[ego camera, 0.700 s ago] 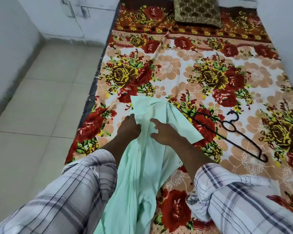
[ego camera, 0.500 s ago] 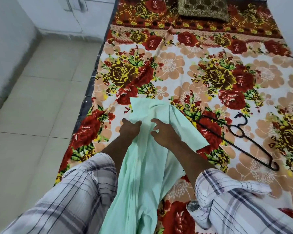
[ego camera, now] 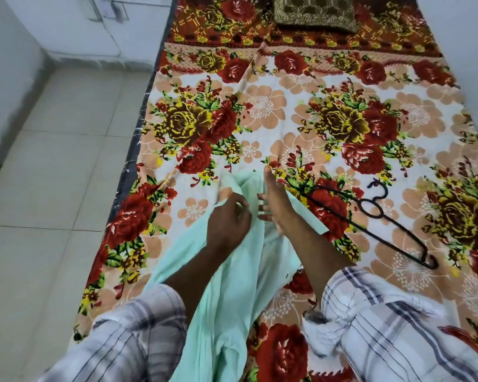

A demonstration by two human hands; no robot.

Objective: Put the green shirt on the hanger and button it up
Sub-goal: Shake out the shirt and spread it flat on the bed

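Observation:
The pale green shirt (ego camera: pixel 226 285) lies bunched lengthwise on the floral bedspread, trailing down off the near edge between my arms. My left hand (ego camera: pixel 229 219) is closed on a fold of the shirt near its far end. My right hand (ego camera: pixel 273 199) rests on the shirt just to the right, fingers stretched forward and apart, pressing the cloth. A black wire hanger (ego camera: pixel 370 216) lies flat on the bedspread to the right of the shirt, its hook pointing away; neither hand touches it.
The floral bedspread (ego camera: pixel 301 119) covers the bed. A brown patterned cushion (ego camera: pixel 315 12) sits at the far end. The tiled floor (ego camera: pixel 53 175) runs along the bed's left edge, with a white wall on the right.
The shirt's far end, earlier spread flat, is now gathered into a bunch. My left hand has closed on a fold, and my right hand has stretched further forward.

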